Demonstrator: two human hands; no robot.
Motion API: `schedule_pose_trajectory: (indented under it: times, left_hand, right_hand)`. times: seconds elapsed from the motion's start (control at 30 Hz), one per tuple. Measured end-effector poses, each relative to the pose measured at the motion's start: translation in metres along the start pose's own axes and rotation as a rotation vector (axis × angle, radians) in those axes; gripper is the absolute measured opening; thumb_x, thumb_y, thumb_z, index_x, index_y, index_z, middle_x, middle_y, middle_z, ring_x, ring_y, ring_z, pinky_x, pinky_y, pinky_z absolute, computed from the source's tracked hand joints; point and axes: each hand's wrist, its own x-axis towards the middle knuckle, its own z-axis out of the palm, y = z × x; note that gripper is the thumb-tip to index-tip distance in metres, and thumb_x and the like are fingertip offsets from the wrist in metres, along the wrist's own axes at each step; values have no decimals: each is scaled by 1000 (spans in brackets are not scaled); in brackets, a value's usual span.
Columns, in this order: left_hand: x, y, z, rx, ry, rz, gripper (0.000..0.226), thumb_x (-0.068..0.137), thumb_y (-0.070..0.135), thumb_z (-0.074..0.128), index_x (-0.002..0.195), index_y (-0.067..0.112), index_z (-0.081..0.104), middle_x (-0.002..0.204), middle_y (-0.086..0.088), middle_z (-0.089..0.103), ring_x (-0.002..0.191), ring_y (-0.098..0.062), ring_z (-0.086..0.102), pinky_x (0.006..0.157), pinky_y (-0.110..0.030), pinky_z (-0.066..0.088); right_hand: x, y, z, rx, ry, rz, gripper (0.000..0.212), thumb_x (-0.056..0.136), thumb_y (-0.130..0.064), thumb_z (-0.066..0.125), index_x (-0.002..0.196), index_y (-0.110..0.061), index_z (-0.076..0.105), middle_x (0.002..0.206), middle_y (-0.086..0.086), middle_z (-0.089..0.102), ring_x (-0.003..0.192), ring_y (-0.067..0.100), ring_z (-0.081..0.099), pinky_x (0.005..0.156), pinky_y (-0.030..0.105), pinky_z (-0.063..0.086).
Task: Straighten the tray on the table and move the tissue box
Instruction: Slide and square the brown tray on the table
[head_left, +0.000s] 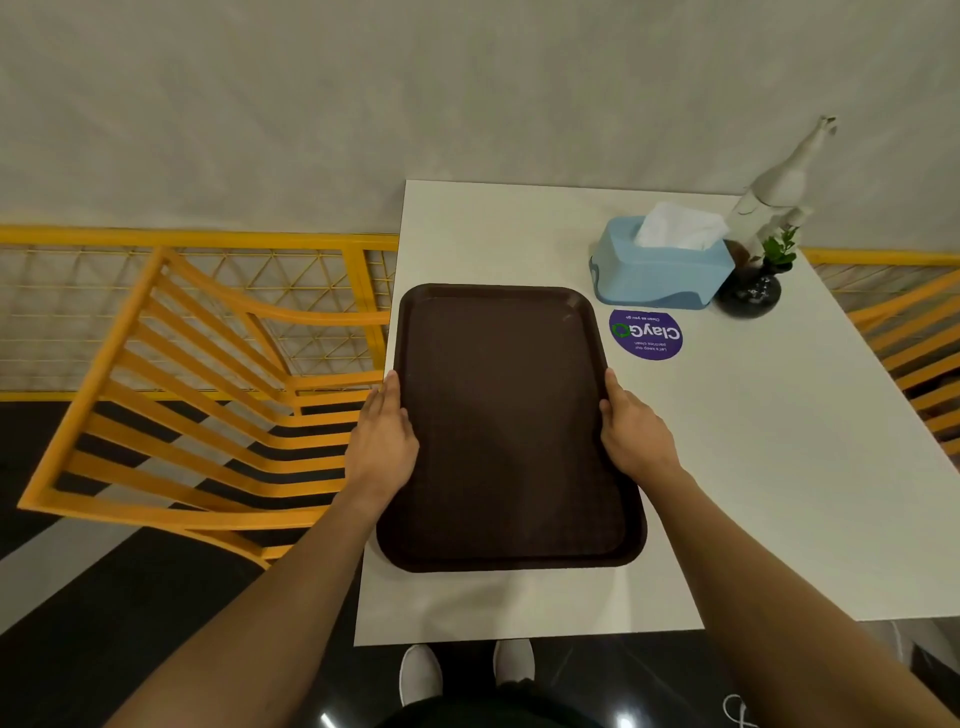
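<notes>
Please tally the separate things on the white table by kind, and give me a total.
Brown tray, held at its long sides by the left hand and right hand: 1
Blue tissue box: 1
White bottle: 1
Small dark vase with green sprig: 1
Purple round sticker: 1
Total: 5

Canteen: serving tray (509, 426), "CLAYGO" sticker (645, 334), slatted chairs (171, 415).

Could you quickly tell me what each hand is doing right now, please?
Left hand: closed on the left edge of the brown tray.
Right hand: closed on the tray's right edge.
</notes>
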Motion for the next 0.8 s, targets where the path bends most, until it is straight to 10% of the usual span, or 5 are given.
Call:
schedule_pose_trajectory:
  times: [0.53, 0.8]
  left_hand:
    - [8, 18, -20, 59, 23, 91, 63, 101, 26, 55, 158, 12, 31, 160, -14, 35, 149, -32, 29, 120, -48, 30]
    - [32, 103, -5, -42, 40, 244, 59, 98, 26, 60, 153, 16, 41, 156, -8, 42, 147, -27, 35, 118, -47, 33]
  right_hand:
    - [5, 3, -17, 176, -13, 4, 52, 107, -38, 39, 155, -18, 35, 150, 11, 49, 133, 34, 51, 109, 49, 40]
    - [30, 32, -59, 322, 268, -4, 46, 100, -33, 61, 141, -14, 53, 135, 8, 58, 115, 23, 60, 88, 31, 52]
